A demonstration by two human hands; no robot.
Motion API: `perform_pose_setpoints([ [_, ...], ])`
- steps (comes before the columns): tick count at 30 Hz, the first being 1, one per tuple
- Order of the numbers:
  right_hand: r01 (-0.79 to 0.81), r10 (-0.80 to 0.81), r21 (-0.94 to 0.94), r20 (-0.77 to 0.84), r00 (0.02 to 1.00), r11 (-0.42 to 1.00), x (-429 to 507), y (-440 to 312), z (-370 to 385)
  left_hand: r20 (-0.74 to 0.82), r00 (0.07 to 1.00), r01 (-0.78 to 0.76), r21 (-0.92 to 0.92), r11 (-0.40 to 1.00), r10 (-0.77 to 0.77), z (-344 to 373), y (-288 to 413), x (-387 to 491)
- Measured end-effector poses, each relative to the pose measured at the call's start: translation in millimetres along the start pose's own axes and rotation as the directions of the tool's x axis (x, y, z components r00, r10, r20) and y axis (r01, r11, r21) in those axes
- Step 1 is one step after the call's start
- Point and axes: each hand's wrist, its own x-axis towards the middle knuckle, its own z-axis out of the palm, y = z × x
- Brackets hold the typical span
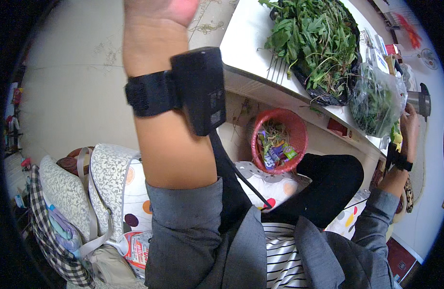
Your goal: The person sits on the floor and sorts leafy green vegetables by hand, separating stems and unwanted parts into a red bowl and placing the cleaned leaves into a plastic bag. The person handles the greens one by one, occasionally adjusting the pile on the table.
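My left hand (162, 12) is raised at the top edge, with only its wrist and the heel of the palm in view; its fingers are cut off. A black device is strapped to that forearm. At the far right, my right hand (410, 121) has bent fingers beside a clear plastic bag of greens (375, 103); whether it grips the bag is unclear. Something yellow and green lies by that wrist. A large heap of leafy greens with roots (316, 43) rests on a black plastic bag (325, 97) on the white table (243, 39).
A red plastic basket (256, 144) with plant scraps and wrappers stands below the table edge, by my legs. Beyond the clear bag are small boxes (379, 59) and a metal kettle (421, 101). Patterned cushions (110, 184) and a checked cloth (48, 224) lie at the left.
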Motion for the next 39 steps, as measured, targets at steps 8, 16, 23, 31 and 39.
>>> perform_pose_setpoints([
  [8, -0.265, 0.176, 0.218, 0.354, 0.918, 0.939, 9, 90, 62, -0.111, 0.983, -0.135, 0.113, 0.984, 0.148, -25, 44, -18],
  [16, 0.059, 0.041, 0.328, -0.288, 0.957, 0.943, -6, -48, -31, -0.096, 0.993, -0.055, 0.099, 0.994, 0.064, -10, 21, -10],
  [23, 0.246, -0.105, 0.721, -0.235, 0.966, 0.647, -38, -208, -9, -0.118, 0.99, 0.121, 0.379, 0.918, -0.081, 21, -30, -12],
  [31, 0.345, -0.201, 0.774, -0.28, 0.939, 0.531, -31, -229, 37, -0.011, 0.919, 0.256, 0.775, 0.577, -0.393, 38, -104, -16],
  [39, 0.137, 0.079, 0.855, -0.202, 0.976, 0.501, -22, -200, 70, -0.139, 0.863, 0.387, 0.799, 0.459, -0.486, 79, -166, -16],
])
